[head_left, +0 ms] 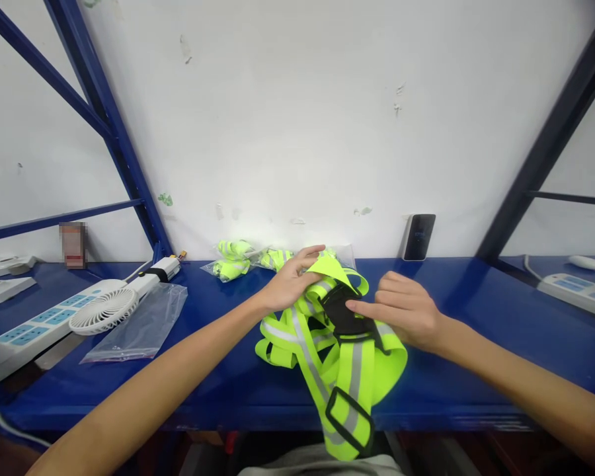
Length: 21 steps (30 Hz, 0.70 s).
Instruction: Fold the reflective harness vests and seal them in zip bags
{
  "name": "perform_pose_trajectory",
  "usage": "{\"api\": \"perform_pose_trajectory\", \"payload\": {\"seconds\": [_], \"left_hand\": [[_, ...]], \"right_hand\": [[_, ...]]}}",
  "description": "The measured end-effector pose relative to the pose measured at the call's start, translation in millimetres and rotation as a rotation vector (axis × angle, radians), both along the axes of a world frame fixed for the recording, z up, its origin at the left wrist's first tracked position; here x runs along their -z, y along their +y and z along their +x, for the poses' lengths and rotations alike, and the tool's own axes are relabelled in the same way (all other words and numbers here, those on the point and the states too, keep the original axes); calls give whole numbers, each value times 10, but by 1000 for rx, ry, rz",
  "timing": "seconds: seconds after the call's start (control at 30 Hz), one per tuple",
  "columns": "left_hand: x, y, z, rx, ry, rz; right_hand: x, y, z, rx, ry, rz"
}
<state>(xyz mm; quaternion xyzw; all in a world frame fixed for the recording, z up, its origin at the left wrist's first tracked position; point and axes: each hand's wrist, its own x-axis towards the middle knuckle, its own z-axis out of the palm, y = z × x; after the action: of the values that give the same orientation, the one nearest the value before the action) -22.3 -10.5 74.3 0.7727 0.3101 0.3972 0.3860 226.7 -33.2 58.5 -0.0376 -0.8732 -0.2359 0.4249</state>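
A neon yellow reflective vest [302, 344] made of straps with grey stripes is bunched up over the blue table in front of me. My left hand [292, 281] grips its upper left part, the fingers partly hidden behind the fabric. On the other side, my right hand [404, 309] has its fingers curled, the thumb pressed on the vest's black centre panel [346, 312]. From that panel a striped strap hangs past the table's front edge, with a black buckle [350, 420] near its lower end. The folded fabric hides some of the straps.
Clear bags of folded neon straps [233, 261] lie along the wall. Left are an empty zip bag [141, 324], a small white fan [104, 311] and a power strip [54, 317]. A dark phone-like device [419, 237] leans on the wall; another power strip [582, 294] lies far right.
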Motion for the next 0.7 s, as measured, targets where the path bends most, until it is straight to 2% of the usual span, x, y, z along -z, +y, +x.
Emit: {"api": "perform_pose_trajectory", "payload": {"seconds": [0.07, 0.13, 0.23, 0.33, 0.43, 0.5, 0.6, 0.7], "left_hand": [[0, -18, 21, 58, -67, -49], [6, -41, 39, 87, -60, -80], [7, -43, 32, 2, 27, -29], [-32, -20, -13, -73, 23, -15], [-171, -19, -61, -59, 126, -31], [-323, -22, -81, -24, 277, 48], [-540, 14, -81, 100, 409, 147], [-593, 118, -58, 195, 351, -59]], "right_hand": [[12, -37, 18, -77, -62, -311], [29, -85, 11, -93, -96, -681], [30, -107, -17, -144, -34, -1223], [-51, -62, -51, -182, 34, -1541], [-216, -23, -85, -122, 15, -1719], [-332, -14, -101, -104, -24, -1781], [-458, -14, -118, -77, -81, -1733], [-542, -30, -143, -145, -134, -1618]]}}
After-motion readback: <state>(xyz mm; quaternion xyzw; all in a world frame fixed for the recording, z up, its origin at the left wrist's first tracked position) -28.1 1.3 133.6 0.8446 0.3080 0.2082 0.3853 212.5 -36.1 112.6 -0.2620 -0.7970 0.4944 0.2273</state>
